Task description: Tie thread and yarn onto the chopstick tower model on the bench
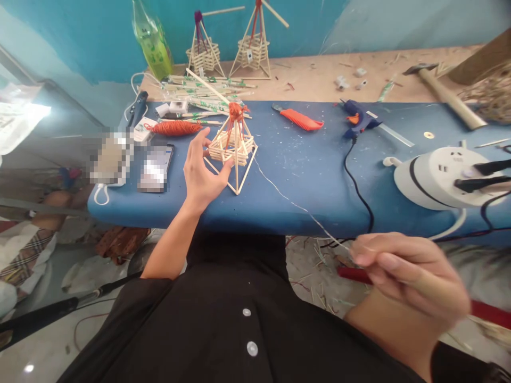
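left hand [203, 178] steadies stick tower [233, 146] on blue table [303, 175], fingers loosely on its base. right hand [403, 276] pinches thin string [295, 205] off the table edge. tower looks light, fragile: grip lower frame, gently.

Black garment with 2 pale round buttons down the front; forearms bare, sleeves pushed up.

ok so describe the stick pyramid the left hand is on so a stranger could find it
On the blue table, near its front edge, the left hand touches a small stick pyramid. Unlike the two similar models against the back wall, it has orange yarn wound at its tip.
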Tool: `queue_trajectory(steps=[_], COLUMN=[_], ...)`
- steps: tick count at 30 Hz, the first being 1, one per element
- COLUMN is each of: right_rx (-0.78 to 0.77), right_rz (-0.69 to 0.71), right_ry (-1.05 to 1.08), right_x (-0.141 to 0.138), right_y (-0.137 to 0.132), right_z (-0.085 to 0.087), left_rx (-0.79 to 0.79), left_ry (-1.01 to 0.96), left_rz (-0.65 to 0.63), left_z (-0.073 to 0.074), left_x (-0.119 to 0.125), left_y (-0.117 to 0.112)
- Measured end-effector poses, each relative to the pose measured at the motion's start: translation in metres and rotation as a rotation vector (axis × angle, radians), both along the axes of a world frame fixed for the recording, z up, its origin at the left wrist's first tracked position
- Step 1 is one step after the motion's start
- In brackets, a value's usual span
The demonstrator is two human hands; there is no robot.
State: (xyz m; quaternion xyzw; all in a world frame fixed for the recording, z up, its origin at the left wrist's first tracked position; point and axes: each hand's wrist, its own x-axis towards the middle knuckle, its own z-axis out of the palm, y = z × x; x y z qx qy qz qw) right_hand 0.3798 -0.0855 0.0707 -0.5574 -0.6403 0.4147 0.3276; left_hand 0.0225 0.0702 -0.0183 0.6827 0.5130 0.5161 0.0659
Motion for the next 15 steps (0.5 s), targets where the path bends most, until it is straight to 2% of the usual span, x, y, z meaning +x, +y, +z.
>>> queue_trajectory(steps=[1, 3, 6, 8, 10, 12, 15], right_rx=[-0.089, -0.259, -0.392, -0.417, -0.348, -0.171, 0.129], right_rz=[-0.025, 0.022, 0.162, 0.184, 0.202, 0.180, 0.039], right_ry=[0.142, 0.321, 0.351, 0.330, 0.224, 0.070, -0.130], right_x=[-0.007, -0.015, -0.017, -0.018, -0.021, -0.026, -0.038], right_y=[-0.001, -0.001, -0.002, -0.002, -0.001, 0.004, 0.022], right_z=[-0.004, -0.015, -0.038, -0.050, -0.056, -0.057, -0.050], left_rx=[0.006, 0.012, 0.002, -0.010, -0.015, -0.014, -0.003], left_ry=[-0.003, -0.005, -0.003, 0.001, 0.005, 0.007, 0.001], left_rz=[0.001, 0.003, 0.011, 0.015, 0.016, 0.014, 0.011], left_z=[0.000, -0.001, -0.003, -0.003, -0.004, -0.004, -0.005], left_x=[0.000, -0.001, -0.001, -0.002, -0.002, -0.002, -0.002], left_y=[0.001, 0.002, 0.003, 0.003, 0.003, 0.003, 0.003])
